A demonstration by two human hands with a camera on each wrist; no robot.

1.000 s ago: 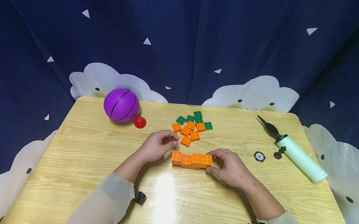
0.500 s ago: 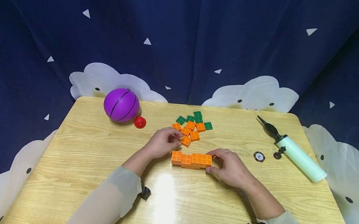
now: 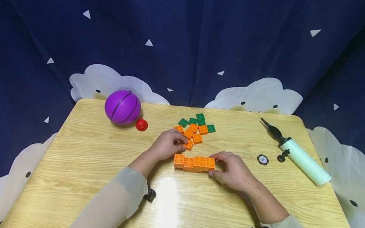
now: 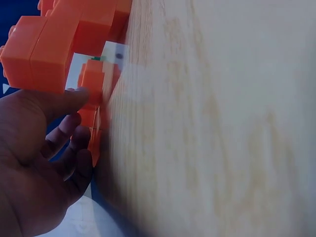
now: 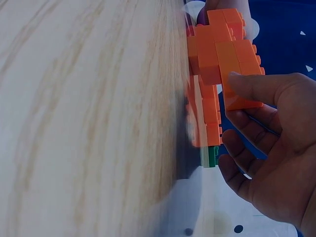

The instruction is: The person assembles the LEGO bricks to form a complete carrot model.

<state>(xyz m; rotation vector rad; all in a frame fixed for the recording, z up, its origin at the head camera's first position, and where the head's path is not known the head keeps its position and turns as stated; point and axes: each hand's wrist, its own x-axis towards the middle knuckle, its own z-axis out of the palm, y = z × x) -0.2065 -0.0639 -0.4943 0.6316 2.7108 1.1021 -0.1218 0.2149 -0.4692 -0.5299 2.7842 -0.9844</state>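
In the head view a row of joined orange toy bricks [image 3: 194, 163] stands on the table, two layers high in part. My right hand [image 3: 231, 171] holds its right end, thumb [image 5: 242, 83] on the near face and fingers behind. Beyond the row, my left hand [image 3: 166, 144] has thumb and index finger at the left side of a loose orange toy brick [image 3: 189, 145], the nearest of the pile, pinching its corner. That brick still lies on the table. In the left wrist view, the row's end [image 4: 37, 54] looms above the left thumb.
Several loose orange bricks [image 3: 197, 138] and green bricks [image 3: 200, 119] lie behind the row. A purple ball [image 3: 122, 107] and small red hat-shaped piece [image 3: 141, 125] sit back left. A poker chip [image 3: 262, 159], black piece [image 3: 281, 158] and hand pump [image 3: 304, 161] lie right.
My left hand has moved right and slightly away from me, from beside the row's left end to the nearest loose orange brick. My right hand stays at the row's right end.
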